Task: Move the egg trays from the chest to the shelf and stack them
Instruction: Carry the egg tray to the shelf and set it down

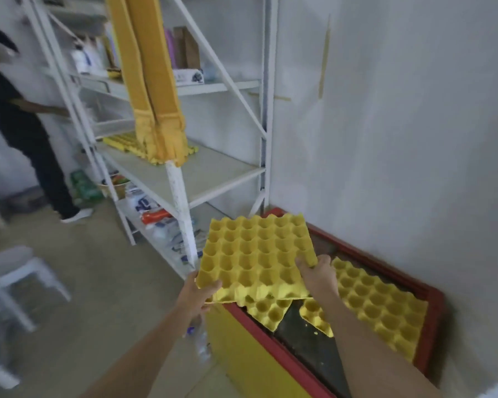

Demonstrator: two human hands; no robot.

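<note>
A yellow egg tray (256, 254) is lifted above the left end of the chest (270, 340). My left hand (200, 291) grips its near left corner, and my right hand (316, 272) pinches its right edge. More yellow egg trays (380, 305) lie on the chest's dark top, one partly under the lifted tray. The chest has a red rim and a yellow front. On the white metal shelf (213, 170), a low stack of yellow trays (127, 142) rests at the middle level, partly hidden behind a hanging yellow cloth.
A hanging yellow cloth (153, 81) drapes in front of the shelf. Bottles and boxes fill the upper shelf, bags the bottom one. Another person (26, 124) in dark clothes stands at the left. White plastic stools (15, 282) stand on the floor at the left. A wall rises behind the chest.
</note>
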